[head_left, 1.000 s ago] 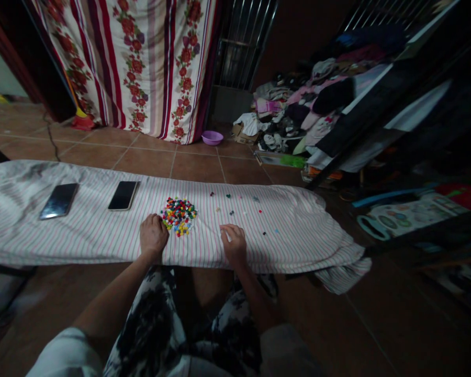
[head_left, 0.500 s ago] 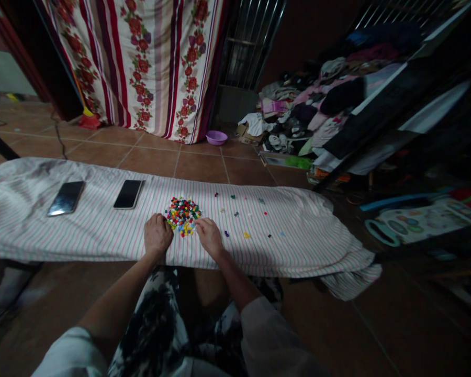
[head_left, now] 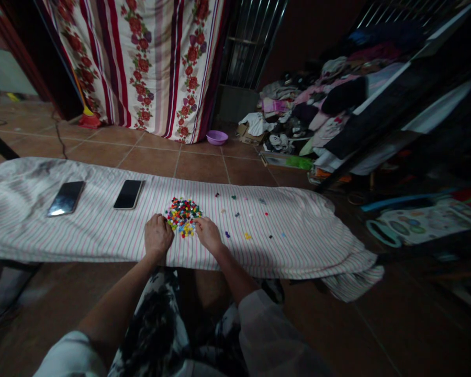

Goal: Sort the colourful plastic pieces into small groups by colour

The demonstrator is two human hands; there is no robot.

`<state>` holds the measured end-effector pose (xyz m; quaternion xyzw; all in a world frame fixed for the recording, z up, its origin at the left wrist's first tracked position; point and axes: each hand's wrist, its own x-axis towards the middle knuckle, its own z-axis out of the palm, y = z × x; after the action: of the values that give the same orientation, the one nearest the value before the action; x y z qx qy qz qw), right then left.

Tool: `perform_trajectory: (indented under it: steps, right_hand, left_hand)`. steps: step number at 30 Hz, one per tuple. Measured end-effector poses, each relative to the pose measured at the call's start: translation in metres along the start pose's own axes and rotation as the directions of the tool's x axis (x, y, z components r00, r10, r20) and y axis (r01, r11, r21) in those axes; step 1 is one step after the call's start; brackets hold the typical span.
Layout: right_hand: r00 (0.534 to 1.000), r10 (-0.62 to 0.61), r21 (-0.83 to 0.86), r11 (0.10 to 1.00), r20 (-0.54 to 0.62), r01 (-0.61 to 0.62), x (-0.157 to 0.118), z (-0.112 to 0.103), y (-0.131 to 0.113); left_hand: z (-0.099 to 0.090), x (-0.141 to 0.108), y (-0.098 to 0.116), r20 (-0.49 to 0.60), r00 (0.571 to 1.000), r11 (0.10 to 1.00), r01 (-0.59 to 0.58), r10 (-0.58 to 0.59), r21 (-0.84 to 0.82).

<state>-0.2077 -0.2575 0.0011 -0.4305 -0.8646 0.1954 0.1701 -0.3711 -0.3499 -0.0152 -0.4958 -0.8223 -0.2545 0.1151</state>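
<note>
A heap of small multicoloured beads (head_left: 182,213) lies on the striped cloth (head_left: 113,235) between my two hands. My left hand (head_left: 158,234) rests at the heap's left edge, its fingers curled down against the cloth; whatever is under them is hidden. At the heap's lower right edge is my right hand (head_left: 208,233), thumb and forefinger pinched together; anything between them is too small to make out. Small separate groups sit to the right, among them yellow beads (head_left: 247,235), dark purple beads (head_left: 227,234), a red bead (head_left: 266,213) and green beads (head_left: 233,197).
Two phones, a dark one (head_left: 66,199) and a light-edged one (head_left: 128,195), lie on the cloth at left. Beyond the table stand a purple basin (head_left: 217,137), a floral curtain (head_left: 153,68) and a heap of clothes (head_left: 298,110). A dark slanted bar (head_left: 337,170) rises at right.
My right hand's fingertips have dipped slightly at the heap's edge. My left hand stays in place. The whole view has shifted very slightly.
</note>
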Motion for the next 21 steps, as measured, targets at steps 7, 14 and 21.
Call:
perform_trajectory:
  steps: [7,14,21]
  right_hand:
    - [0.997,0.011,0.033,0.999,0.077,-0.014,0.0101,-0.0029,-0.0025]
    - [0.998,0.047,0.07,0.996,0.045,-0.05,0.009,-0.0034,-0.0045]
    - [0.993,0.104,0.217,0.972,-0.047,-0.092,0.0037,0.0036,0.0002]
  left_hand:
    - [-0.0003,0.0,0.0009,-0.005,1.0,1.0,0.016,-0.016,-0.017]
    - [0.0004,0.0003,-0.0008,-0.002,1.0,1.0,0.003,-0.003,-0.009]
    - [-0.0013,0.0,-0.0011,0.009,1.0,1.0,-0.001,0.001,-0.011]
